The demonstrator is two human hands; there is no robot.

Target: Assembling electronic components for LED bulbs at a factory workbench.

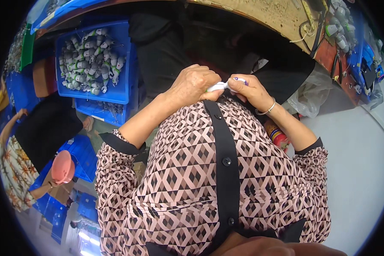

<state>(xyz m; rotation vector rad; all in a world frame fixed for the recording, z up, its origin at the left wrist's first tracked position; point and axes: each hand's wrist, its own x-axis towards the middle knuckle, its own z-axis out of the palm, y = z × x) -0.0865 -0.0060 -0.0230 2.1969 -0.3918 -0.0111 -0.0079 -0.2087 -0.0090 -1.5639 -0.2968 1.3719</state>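
Observation:
In front of my chest, my left hand [196, 84] is closed around a small white plastic piece [216, 86] with a bit of green at its edge. My right hand [252, 91], a bracelet at its wrist, pinches a white piece with purple marks [240, 80] between thumb and fingers. The two white pieces meet end to end between my hands; whether they are joined I cannot tell. Fingers cover much of both.
A blue crate [126, 64] full of small grey, white and green figures stands at the left, above another blue crate [100, 112]. Pliers [337, 66] lie on the worktable [264, 13] at the right. Another person's hand [51, 184] holds a pink bowl [63, 167] at the far left.

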